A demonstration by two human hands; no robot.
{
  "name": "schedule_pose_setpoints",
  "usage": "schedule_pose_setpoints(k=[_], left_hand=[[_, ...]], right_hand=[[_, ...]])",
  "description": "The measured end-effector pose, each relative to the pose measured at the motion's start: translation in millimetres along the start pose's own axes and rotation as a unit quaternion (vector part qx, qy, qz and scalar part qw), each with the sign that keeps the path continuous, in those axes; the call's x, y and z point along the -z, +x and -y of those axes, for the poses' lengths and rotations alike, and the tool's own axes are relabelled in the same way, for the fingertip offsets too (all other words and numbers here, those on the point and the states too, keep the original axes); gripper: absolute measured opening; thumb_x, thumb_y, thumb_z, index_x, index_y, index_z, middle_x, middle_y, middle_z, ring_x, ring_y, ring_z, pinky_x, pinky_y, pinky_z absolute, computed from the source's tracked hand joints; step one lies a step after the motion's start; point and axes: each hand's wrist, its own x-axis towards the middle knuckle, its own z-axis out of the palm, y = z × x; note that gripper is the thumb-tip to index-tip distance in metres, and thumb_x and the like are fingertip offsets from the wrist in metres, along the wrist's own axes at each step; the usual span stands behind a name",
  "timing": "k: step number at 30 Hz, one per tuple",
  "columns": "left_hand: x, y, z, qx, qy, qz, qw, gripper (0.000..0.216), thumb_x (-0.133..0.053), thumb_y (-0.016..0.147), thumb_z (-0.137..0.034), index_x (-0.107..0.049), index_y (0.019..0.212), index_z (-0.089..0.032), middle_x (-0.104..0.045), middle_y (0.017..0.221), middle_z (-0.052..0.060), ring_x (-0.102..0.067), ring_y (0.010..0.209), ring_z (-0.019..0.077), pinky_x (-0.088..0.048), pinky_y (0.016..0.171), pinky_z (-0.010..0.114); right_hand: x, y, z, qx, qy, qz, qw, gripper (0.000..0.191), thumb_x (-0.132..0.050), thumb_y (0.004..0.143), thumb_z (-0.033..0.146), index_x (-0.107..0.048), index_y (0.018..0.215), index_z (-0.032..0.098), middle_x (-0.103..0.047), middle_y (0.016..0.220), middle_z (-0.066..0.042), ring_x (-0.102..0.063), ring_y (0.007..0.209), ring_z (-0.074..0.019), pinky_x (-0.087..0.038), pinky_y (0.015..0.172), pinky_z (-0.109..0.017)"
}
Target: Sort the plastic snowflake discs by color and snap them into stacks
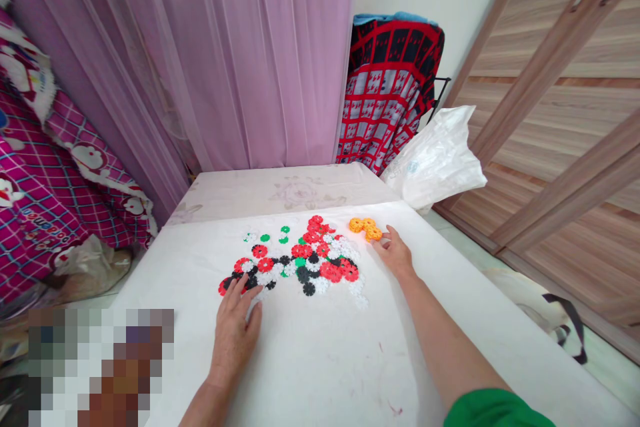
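Many flower-shaped plastic discs [301,251] in red, black, white and green lie in a loose, overlapping pile on the white-covered table [320,360]. My left hand [237,317] rests at the pile's near left edge, its fingers apart and touching or just over black and red discs. On the right, a small cluster of orange discs [367,227] sits apart from the pile. My right hand [394,251] is beside this cluster, thumb and fingertips at its right edge. Whether those fingers grip the cluster or only touch it is hard to see.
A white plastic bag [435,160] stands at the table's far right corner. Behind the table hangs a purple curtain [250,60]. A wooden wardrobe [560,93] is on the right, and a pink checked blanket [65,193] on the left. A red and black cloth [385,87] hangs behind.
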Motion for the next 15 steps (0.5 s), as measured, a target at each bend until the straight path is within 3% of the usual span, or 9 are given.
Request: schedule_pose_setpoints(k=[7,11,12,15], left_hand=[[4.0,7.6,-1.7,0.049,0.027,0.021,0.998,0.039,-0.04,0.091,-0.035,-0.066,0.117,-0.021,-0.053,0.141,0.011,-0.042,0.136,0.0308,-0.035,0.111,0.054],[9.0,25.3,0.6,0.153,0.113,0.054,0.98,0.062,-0.041,0.089,-0.05,-0.05,0.138,-0.012,-0.042,0.149,0.018,-0.035,0.14,0.0374,-0.028,0.112,0.058],[9.6,30.3,0.9,0.172,0.133,0.066,0.974,0.068,-0.042,0.088,-0.053,-0.045,0.141,-0.01,-0.04,0.151,0.02,-0.033,0.14,0.0385,-0.027,0.112,0.059],[8.4,43.4,-0.6,0.192,0.172,0.11,0.96,0.077,-0.042,0.087,-0.058,-0.038,0.145,-0.007,-0.036,0.153,0.022,-0.031,0.142,0.0383,-0.023,0.113,0.058]], right_hand=[[-3.5,-10.9,-1.0,0.003,0.063,-0.046,0.997,0.075,-0.06,0.069,0.044,-0.045,0.136,0.012,-0.065,0.12,-0.013,-0.063,0.078,-0.0192,-0.051,0.079,-0.036],[-20.1,-56.2,4.7,0.027,0.087,-0.098,0.991,0.062,-0.043,0.082,0.047,-0.047,0.133,0.011,-0.06,0.125,-0.017,-0.061,0.104,-0.0243,-0.05,0.09,-0.039],[-25.7,-69.7,9.3,0.06,0.075,-0.106,0.99,0.061,-0.041,0.084,0.047,-0.049,0.132,0.011,-0.058,0.127,-0.018,-0.058,0.112,-0.0255,-0.047,0.095,-0.04],[-40.5,-98.6,31.9,0.142,-0.029,-0.062,0.987,0.061,-0.039,0.089,0.047,-0.048,0.135,0.006,-0.046,0.142,-0.022,-0.042,0.133,-0.0286,-0.035,0.11,-0.042]])
